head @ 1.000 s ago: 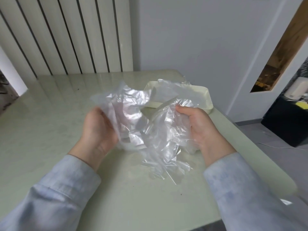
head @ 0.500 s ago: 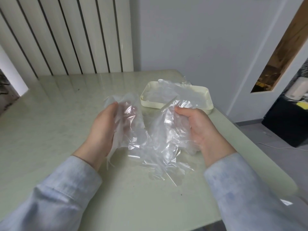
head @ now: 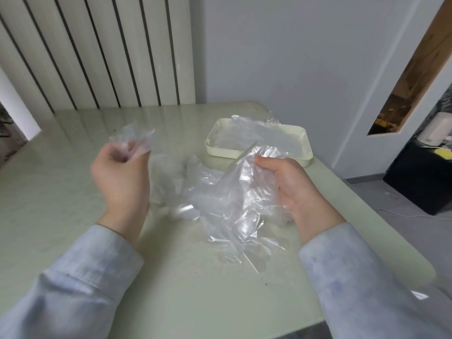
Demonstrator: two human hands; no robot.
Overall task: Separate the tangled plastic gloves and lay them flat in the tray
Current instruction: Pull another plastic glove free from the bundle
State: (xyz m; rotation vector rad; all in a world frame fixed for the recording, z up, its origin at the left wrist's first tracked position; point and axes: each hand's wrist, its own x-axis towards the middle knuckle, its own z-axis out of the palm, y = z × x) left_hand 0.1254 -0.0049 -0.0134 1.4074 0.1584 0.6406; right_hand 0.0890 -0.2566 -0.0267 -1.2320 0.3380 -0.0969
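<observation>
Above pale green surface (head: pixel 61 192), toward its right side, tangled gloves (head: pixel 230 209) are gripped by right hand (head: pixel 293 189), fingers (head: pixel 267 165) curled round crumpled film; lower folds are rested on surface. One glove end (head: pixel 133 137) is pinched by raised left hand (head: pixel 122 174), blurred film trailing toward bundle. Cream tray (head: pixel 308 152) is set just beyond right hand; flattened glove (head: pixel 256 138) is laid inside, edge overhanging far rim.
</observation>
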